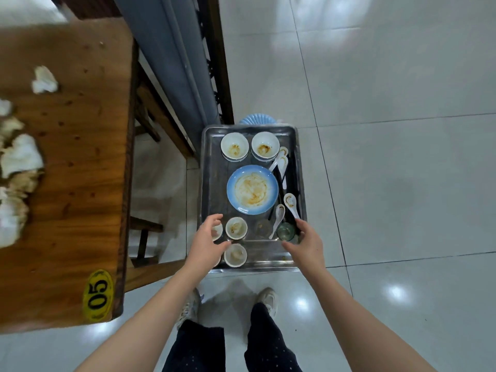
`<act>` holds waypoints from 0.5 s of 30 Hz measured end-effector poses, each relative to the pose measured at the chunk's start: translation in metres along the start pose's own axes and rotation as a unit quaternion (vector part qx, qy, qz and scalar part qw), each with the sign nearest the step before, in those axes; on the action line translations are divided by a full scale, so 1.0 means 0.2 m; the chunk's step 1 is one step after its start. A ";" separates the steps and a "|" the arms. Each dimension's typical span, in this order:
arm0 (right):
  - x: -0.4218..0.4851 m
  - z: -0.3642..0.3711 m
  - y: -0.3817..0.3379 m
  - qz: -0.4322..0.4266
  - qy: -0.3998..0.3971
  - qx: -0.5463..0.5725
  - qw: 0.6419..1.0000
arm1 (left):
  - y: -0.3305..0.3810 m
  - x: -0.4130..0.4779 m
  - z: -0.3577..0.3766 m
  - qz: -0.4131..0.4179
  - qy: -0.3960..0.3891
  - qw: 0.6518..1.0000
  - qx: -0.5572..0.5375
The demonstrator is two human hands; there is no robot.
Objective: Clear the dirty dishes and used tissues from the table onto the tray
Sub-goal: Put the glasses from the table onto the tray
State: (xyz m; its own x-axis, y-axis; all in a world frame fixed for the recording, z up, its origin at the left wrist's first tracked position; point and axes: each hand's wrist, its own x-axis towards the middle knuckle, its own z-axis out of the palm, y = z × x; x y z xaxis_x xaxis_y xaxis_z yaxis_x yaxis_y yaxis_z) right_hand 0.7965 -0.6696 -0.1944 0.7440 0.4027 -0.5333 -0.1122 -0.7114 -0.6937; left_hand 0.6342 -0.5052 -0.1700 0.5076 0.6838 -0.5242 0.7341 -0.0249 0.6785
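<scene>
– Under the left hand's (pixel 206 242) fingers (pixel 216 218), what do you see?
– A half-hidden cup (pixel 218 230) at the metal tray's (pixel 204 183) near left corner. Those fingers are spread and loosely curved over it, thumb apart. Whether they touch it I cannot tell. Just right of the thumb stand two more stained cups (pixel 236 228), one behind the other.
– And the right hand (pixel 308 245)?
– Half open too, holding nothing. Its fingers (pixel 300 224) curve just right of a green glass (pixel 285 231), and a clear glass (pixel 263 227) stands left of that.
– Beyond both sets of fingertips?
– A smeared blue plate (pixel 252 189), then two white bowls (pixel 234 146) at the far end. Spoons (pixel 291 202) and black chopsticks (pixel 284 178) lie ahead of the right fingers, along the tray's right side.
– The tissues?
– Crumpled tissues (pixel 21 154) lie on the wooden table (pixel 80 130), well to the left of the left fingers, off the tray.
</scene>
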 end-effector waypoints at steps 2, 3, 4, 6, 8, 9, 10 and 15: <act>-0.08 -0.06 -0.10 -0.017 -0.002 0.000 1.000 | 0.08 -0.09 -0.07 0.000 0.009 1.000 -0.007; -0.12 -0.09 -0.15 -0.029 -0.001 -0.005 1.000 | 0.12 -0.13 -0.10 0.004 0.014 1.000 -0.015; -0.16 -0.12 -0.20 -0.040 0.000 -0.009 0.999 | 0.16 -0.18 -0.14 0.009 0.020 0.999 -0.025; -0.24 -0.16 -0.31 -0.052 0.001 -0.001 0.999 | 0.23 -0.26 -0.22 0.019 0.036 0.998 -0.040; -0.33 -0.17 -0.43 -0.063 -0.005 0.010 0.998 | 0.28 -0.36 -0.31 0.025 0.052 0.997 -0.048; -0.37 -0.17 -0.49 -0.077 -0.012 0.008 0.997 | 0.31 -0.40 -0.37 0.027 0.059 0.997 -0.050; -0.41 -0.16 -0.55 -0.093 -0.019 0.007 0.995 | 0.33 -0.44 -0.43 0.030 0.067 0.996 -0.049; -0.60 -0.07 -0.88 -0.157 -0.037 -0.025 0.987 | 0.35 -0.62 -0.77 0.041 0.127 0.990 -0.047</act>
State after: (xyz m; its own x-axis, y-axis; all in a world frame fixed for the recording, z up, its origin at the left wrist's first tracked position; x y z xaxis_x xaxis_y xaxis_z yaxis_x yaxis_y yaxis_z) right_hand 0.7373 -0.6016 -0.0021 0.6862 0.6474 -0.3318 0.1497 -0.5720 -0.8065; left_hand 0.5533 -0.4790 0.0228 0.4246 0.8440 -0.3276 0.6446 -0.0277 0.7640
